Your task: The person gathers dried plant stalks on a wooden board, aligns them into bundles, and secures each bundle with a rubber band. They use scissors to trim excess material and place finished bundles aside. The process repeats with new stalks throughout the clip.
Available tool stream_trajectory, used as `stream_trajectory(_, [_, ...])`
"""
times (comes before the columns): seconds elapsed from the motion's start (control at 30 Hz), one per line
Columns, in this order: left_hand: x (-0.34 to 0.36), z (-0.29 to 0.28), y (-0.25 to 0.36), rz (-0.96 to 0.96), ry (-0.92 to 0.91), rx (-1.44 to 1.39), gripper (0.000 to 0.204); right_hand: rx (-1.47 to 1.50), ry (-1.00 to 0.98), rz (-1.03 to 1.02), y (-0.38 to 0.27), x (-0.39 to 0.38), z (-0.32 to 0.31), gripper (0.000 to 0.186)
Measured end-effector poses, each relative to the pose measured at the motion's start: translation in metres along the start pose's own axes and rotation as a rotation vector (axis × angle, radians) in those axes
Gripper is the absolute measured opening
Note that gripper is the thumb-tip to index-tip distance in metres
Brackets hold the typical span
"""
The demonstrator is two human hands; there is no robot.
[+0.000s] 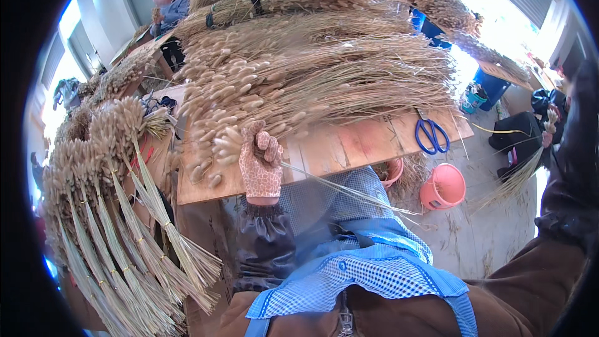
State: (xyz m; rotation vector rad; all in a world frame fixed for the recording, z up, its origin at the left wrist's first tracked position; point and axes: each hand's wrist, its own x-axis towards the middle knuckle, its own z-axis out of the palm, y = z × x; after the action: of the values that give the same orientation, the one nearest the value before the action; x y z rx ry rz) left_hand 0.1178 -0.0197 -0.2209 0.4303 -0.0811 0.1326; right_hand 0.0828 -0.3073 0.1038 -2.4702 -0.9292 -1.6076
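My left hand (261,165), in a patterned beige glove, is closed around a few dried bunny tail grass stems (340,186) above the table's front edge. Fluffy heads (228,143) show left of the fist, and the thin stems trail to the right over my lap. At the far right rim my right arm (571,168) stretches out in a dark glossy sleeve; its hand is too unclear at the rim to read the fingers. Beside that sleeve a small bunch of the same grass (530,165) slants, heads up.
A big heap of dried grass (324,81) covers the wooden table (362,143), with tied bundles behind. Blue-handled scissors (432,135) lie at its right edge. Several tied bunches (118,212) lean at left. A pink bucket (443,186) stands on the floor. Another person (171,9) sits far back.
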Motion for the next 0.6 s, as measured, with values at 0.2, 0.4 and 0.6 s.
stream_trajectory(0.2, [-0.001, 0.006, -0.008, -0.017, -0.085, -0.015, 0.028, -0.504, -0.541, 0.176, 0.159, -0.239, -0.087, 0.014])
stream_trajectory(0.4, [0.011, -0.009, -0.017, -0.033, 0.039, 0.014, 0.027, -1.078, -1.658, 1.451, 0.109, -0.615, -0.339, 0.040])
stream_trajectory(0.6, [0.022, 0.003, -0.032, 0.073, 0.015, 0.089, 0.027, -1.013, -1.576, 1.914, 0.066, -0.678, -0.444, 0.042])
